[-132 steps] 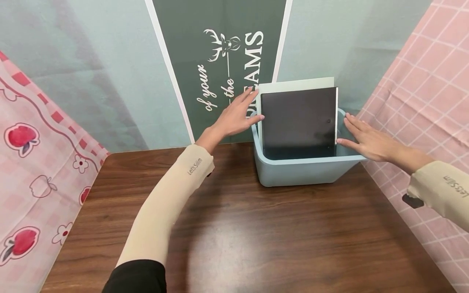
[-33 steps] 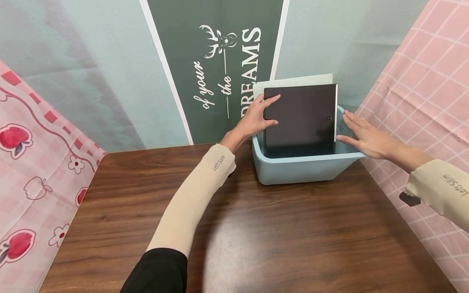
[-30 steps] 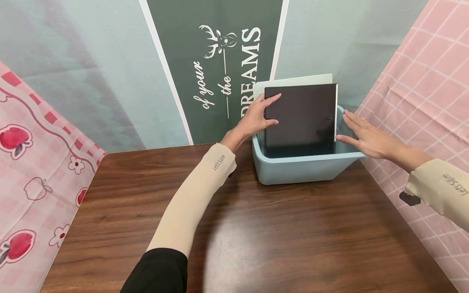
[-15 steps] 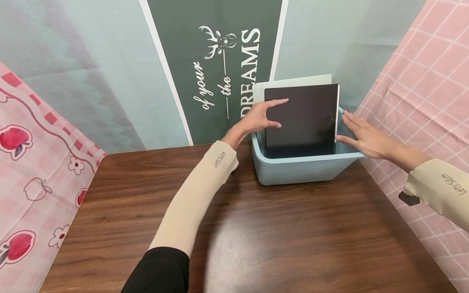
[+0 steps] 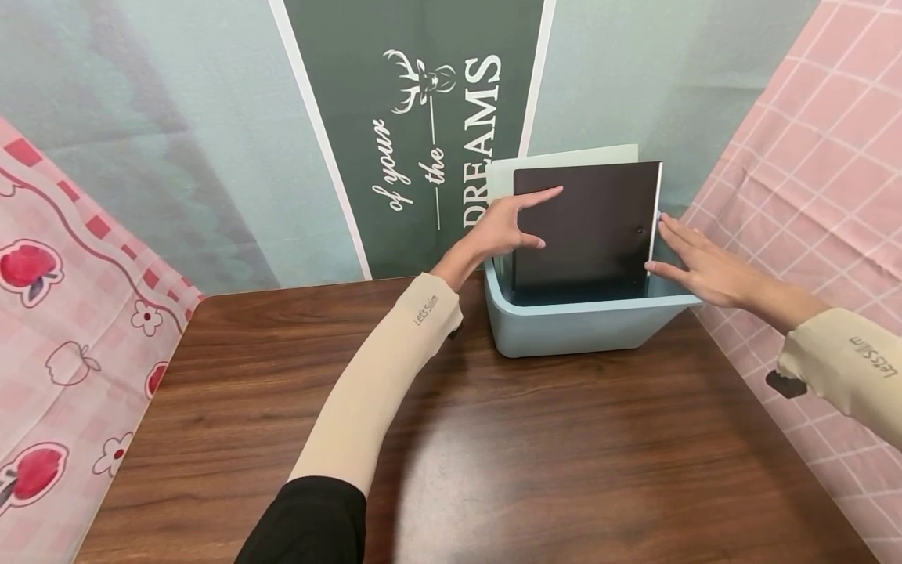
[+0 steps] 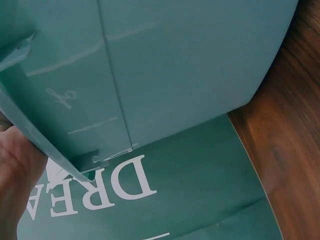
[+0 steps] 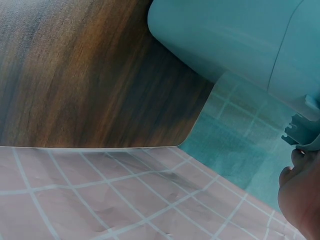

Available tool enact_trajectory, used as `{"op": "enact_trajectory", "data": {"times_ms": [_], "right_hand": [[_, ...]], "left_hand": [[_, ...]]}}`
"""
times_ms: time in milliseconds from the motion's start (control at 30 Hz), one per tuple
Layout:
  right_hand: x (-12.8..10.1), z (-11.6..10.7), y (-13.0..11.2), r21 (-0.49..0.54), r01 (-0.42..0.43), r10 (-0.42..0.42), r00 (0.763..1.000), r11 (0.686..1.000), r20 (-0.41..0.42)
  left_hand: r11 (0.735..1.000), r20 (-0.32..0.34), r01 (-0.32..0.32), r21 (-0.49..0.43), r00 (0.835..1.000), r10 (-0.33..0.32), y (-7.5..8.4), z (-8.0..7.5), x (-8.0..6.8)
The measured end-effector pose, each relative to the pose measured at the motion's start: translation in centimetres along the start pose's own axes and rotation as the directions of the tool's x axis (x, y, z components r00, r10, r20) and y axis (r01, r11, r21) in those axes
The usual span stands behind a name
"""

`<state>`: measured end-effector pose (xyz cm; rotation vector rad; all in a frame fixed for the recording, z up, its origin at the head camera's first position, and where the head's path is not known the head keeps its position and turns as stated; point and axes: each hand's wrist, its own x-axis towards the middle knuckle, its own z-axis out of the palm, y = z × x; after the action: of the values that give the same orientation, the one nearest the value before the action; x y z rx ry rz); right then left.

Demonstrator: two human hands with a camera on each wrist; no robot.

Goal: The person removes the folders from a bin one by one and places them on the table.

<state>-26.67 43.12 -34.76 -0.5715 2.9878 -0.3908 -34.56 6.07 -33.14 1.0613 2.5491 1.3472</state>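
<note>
A light blue plastic bin (image 5: 571,333) stands at the table's back right. Upright inside it is a flat black rectangular panel (image 5: 595,235) with a white right edge and a small round mark. Behind this rises a pale green sheet or folder (image 5: 578,157). My left hand (image 5: 496,227) is at the panel's left edge, index finger and thumb straight and spread across its dark face; the other fingers are hidden. Straight fingers of my right hand (image 5: 712,262) rest at the bin's right rim, the thumb by the panel's lower right edge. Both wrist views mainly show the bin's outer walls.
The brown wooden table (image 5: 338,345) reaches toward me. A lettered green-grey backdrop (image 5: 451,117) hangs close behind the bin. Pink checked cloth (image 5: 796,196) borders the right side, and fruit-patterned cloth (image 5: 70,313) the left.
My left hand has moved right from beside the bin onto the black panel's left side. The panel has shifted slightly right, its white edge now at my right fingertips. My right hand has stayed put.
</note>
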Motion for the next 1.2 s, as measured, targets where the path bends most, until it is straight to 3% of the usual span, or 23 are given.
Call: {"op": "enact_trajectory", "data": {"times_ms": [467,833,1033,1200], "right_hand": [[-0.1,0.1,-0.1,0.006,-0.01,0.01,1.0,1.0,0.003],[0.1,-0.1,-0.2,-0.001,-0.022,0.022,0.999,1.0,0.03],[0.0,-0.2,-0.1,-0.002,-0.02,0.02,1.0,1.0,0.023],[0.1,-0.1,0.0,-0.004,-0.019,0.019,1.0,1.0,0.017]], "left_hand": [[0.993,-0.073,0.069,-0.09,0.994,-0.076,0.4,0.2,-0.9],[0.988,-0.168,0.066,-0.141,0.982,-0.09,0.9,-0.9,-2.5],[0.987,-0.243,0.018,-0.162,0.968,-0.057,1.0,-1.8,-2.9],[0.984,-0.332,-0.035,-0.172,0.943,-0.024,1.0,-2.3,-3.4]]}}
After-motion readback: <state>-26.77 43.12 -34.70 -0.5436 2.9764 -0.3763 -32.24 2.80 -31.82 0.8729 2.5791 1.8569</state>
